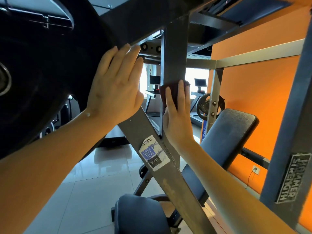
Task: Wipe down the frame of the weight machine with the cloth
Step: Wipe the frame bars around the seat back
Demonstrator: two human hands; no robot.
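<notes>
The grey steel frame [175, 53] of the weight machine fills the middle of the head view, with an upright post meeting a slanted beam [170, 176] that carries a tea sticker. A dark red cloth [163, 92] lies against the upright post. My right hand [177, 114] presses the cloth flat onto the post with straight fingers. My left hand [116, 85] rests flat with straight fingers on the slanted beam, beside a big black weight plate [42, 73].
A padded bench back [228, 137] and seat [140, 215] stand below the frame. Another post with a maker's label [290, 166] rises at the right before an orange wall. Treadmills [152, 97] stand by bright windows behind. The floor is glossy white tile.
</notes>
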